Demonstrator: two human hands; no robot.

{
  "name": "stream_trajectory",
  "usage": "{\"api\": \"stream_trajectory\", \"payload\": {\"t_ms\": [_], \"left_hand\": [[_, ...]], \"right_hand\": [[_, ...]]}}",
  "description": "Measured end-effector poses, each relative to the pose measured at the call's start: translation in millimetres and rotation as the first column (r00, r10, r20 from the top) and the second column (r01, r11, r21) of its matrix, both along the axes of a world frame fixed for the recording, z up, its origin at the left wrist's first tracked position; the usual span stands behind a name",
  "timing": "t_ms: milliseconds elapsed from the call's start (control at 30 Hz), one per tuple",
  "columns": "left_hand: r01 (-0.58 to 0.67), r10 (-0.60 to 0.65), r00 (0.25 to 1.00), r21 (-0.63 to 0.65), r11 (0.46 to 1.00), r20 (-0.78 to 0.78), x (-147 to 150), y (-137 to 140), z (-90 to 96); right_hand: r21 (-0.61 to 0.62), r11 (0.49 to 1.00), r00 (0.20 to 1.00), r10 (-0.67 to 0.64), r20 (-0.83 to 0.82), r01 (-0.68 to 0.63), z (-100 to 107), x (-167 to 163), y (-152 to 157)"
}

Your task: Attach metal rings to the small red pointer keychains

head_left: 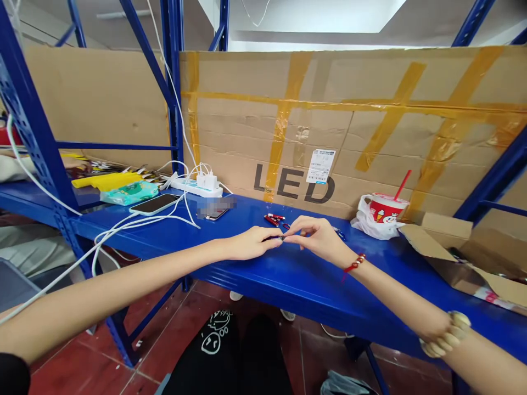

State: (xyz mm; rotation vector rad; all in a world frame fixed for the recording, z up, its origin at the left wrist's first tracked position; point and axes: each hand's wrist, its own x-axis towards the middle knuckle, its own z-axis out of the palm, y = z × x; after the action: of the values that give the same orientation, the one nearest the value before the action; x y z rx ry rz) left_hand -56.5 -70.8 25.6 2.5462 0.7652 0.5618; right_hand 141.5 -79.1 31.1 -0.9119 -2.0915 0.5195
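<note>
My left hand [252, 243] is over the front part of the blue table [230, 266], thumb and fingers pinched together. A small dark piece with a shiny end [281, 238] shows at its fingertips; its kind is too small to make out. Fingertips of my right hand [316, 237] meet the left ones at this piece, also in a pinch. Just behind the hands lie small red items [272, 220] with shiny parts. Partly hidden behind my right hand is a blue-handled item [340, 234].
A white power strip [201, 187] with cables, two phones and a tissue pack [129, 192] lie leftward. At right stand a red-and-white cup [385, 209] in a plastic bag and an open cardboard box [453, 258]. Taped cardboard [239, 131] closes the back.
</note>
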Motion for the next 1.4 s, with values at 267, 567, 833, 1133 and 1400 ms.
{"api": "stream_trajectory", "payload": {"t_ms": [267, 567, 833, 1133, 1400], "left_hand": [[0.068, -0.071, 0.996, 0.047, 0.997, 0.054, -3.0, 13.4, 3.1], [-0.064, 0.064, 0.994, 0.003, 0.998, -0.085, -22.1, 28.3, 6.4], [-0.146, 0.183, 0.961, 0.183, 0.972, -0.205, -22.8, 68.7, -2.4], [-0.165, 0.186, 0.971, 0.139, 0.976, -0.152, -3.0, 87.9, -17.6], [-0.106, 0.14, 0.962, 0.15, 0.983, -0.236, -3.5, 88.9, -18.6]], "right_hand": [[0.003, 0.993, 0.992, 0.121, 0.02, -0.122, 10.8, -0.1, 22.2], [0.369, 0.917, 0.987, 0.115, 0.115, -0.15, 4.3, -18.7, 42.2], [0.317, 0.945, 0.988, 0.041, 0.148, -0.087, -13.6, -19.0, 80.2], [0.179, 0.983, 0.978, -0.076, 0.194, 0.041, -23.1, -3.7, 94.1], [-0.256, 0.96, 0.963, -0.047, 0.267, 0.117, -22.1, 1.0, 104.3]]}}
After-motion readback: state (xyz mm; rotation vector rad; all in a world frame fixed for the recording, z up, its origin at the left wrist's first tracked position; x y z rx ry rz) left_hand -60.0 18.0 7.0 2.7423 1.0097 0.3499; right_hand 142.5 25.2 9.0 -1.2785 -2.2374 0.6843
